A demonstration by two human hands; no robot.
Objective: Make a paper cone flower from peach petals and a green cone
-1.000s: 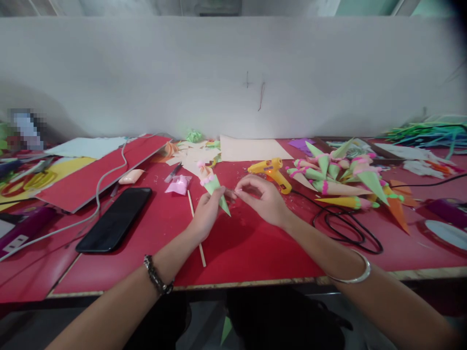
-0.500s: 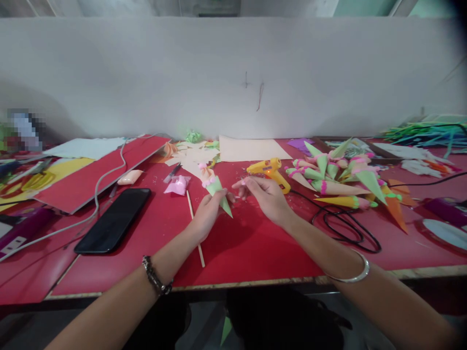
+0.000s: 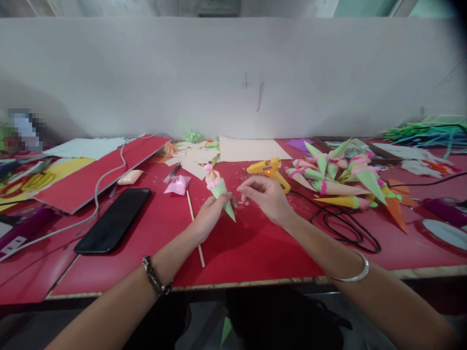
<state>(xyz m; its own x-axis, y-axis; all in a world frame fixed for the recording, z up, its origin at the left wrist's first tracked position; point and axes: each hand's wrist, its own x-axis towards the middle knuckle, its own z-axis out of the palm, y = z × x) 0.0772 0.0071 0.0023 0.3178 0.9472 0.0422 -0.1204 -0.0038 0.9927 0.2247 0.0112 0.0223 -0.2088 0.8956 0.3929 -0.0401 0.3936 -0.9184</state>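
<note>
My left hand (image 3: 210,215) is closed round a small green paper cone (image 3: 219,188), tilted with its tip down to the right; peach swirls, a pink edging and a pink ball top it. Just right of it, my right hand (image 3: 265,195) has thumb and forefinger pressed together; what they hold, if anything, is too small to make out. A yellow glue gun (image 3: 265,167) lies behind my right hand. Left of the cone is a pink clay packet (image 3: 178,185), and a thin wooden stick (image 3: 190,206) runs under my left wrist.
A black phone (image 3: 114,221) lies at the left, near a red board (image 3: 105,170) with a white cable over it. Finished-looking paper cones (image 3: 335,175) are heaped at the right beside a coiled black cord (image 3: 350,228). Peach paper (image 3: 251,148) lies by the wall.
The cone has shifted slightly right and down and stands a little more upright. My right hand's fingertips have drawn together and tilted down.
</note>
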